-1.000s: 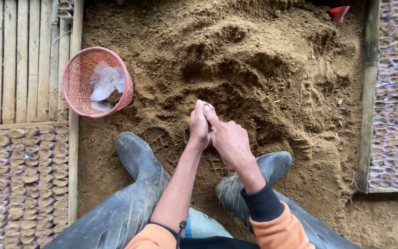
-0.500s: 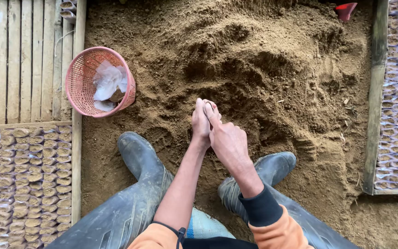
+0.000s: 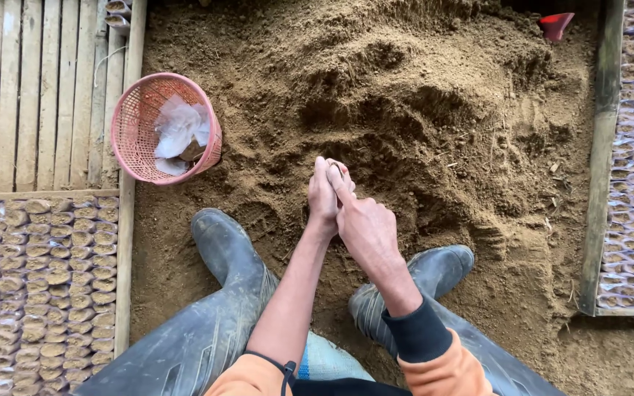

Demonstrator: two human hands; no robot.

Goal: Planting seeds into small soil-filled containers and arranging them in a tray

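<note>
- The left hand (image 3: 323, 196) and the right hand (image 3: 365, 227) are pressed together above the soil heap (image 3: 405, 110), fingers (image 3: 334, 174) closed on something small.
- The thing between them is hidden; I cannot tell what it is.
- The soil looks loose, crumbly and light in a handful; it is best scooped from below.
- A pink basket (image 3: 163, 128) lies near the left boot (image 3: 225, 246).

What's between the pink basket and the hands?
Only loose brown soil lies between the pink plastic mesh basket and the left hand, pressed against the right hand, in the head view.
</note>
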